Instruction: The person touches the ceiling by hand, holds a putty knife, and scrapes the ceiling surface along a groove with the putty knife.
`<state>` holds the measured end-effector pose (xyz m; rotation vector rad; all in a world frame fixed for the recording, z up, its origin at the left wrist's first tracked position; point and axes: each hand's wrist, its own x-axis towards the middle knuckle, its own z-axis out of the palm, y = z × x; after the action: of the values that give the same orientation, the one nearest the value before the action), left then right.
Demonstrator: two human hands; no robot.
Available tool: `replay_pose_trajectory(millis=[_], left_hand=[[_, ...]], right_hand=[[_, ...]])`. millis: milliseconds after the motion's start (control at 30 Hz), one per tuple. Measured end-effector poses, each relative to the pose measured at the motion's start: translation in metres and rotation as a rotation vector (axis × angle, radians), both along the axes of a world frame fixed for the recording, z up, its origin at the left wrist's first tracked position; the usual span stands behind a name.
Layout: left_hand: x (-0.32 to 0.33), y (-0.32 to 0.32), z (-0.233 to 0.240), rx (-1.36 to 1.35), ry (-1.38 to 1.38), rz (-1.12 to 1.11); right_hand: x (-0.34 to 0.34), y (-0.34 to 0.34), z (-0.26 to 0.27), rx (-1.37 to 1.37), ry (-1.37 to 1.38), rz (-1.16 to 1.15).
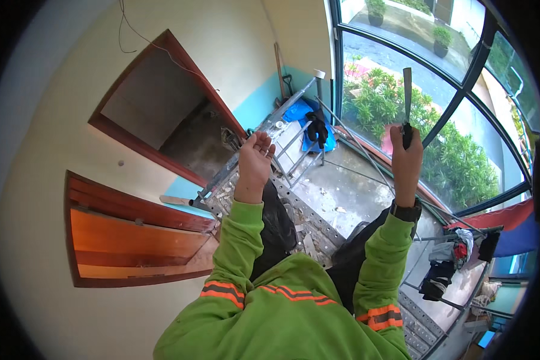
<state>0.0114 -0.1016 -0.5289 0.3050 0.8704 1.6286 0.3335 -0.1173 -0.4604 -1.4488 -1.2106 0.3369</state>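
My right hand (407, 141) is closed around the black handle of a long narrow blade (407, 92), which looks like a knife or a scraper and points up in front of the window. My left hand (256, 159) is raised with its palm up and its fingers partly curled, and nothing shows in it. Between and below the hands lies a perforated metal scaffold plank (315, 216), strewn with broken chips. Both my legs, in dark trousers, are on or over it.
Steel scaffold tubes (297, 96) run beside the plank. A black-framed window (470, 85) stands at the right. Left are a wooden door frame (137, 146) and a wooden door (139, 236). Blue plastic sheeting (297, 111) lies near the corner; clothes (441, 270) hang on tubes.
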Motion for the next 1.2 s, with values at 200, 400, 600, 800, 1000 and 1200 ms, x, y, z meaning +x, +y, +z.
replay_pose_trajectory(millis=[200,400,600,800,1000,1200], left_hand=[[0.002,-0.008,-0.008,-0.015,-0.054,0.045],[0.001,-0.013,-0.007,0.044,-0.092,0.076],[-0.042,-0.032,0.000,0.214,-0.121,0.032],[-0.147,-0.077,-0.078,-0.063,0.314,0.217],[-0.157,-0.179,-0.218,-0.589,1.070,-0.485],[-0.102,-0.276,-0.272,-0.662,1.057,-1.079]], right_hand=[[0.002,-0.004,-0.007,-0.026,0.039,0.074],[0.008,-0.016,-0.001,-0.065,0.060,0.057],[0.029,-0.052,-0.019,0.124,0.005,0.032],[0.106,-0.148,-0.140,-0.075,0.431,-0.285],[0.128,-0.284,-0.266,-0.498,0.643,-0.175],[0.051,-0.346,-0.349,-1.163,0.635,-0.118]])
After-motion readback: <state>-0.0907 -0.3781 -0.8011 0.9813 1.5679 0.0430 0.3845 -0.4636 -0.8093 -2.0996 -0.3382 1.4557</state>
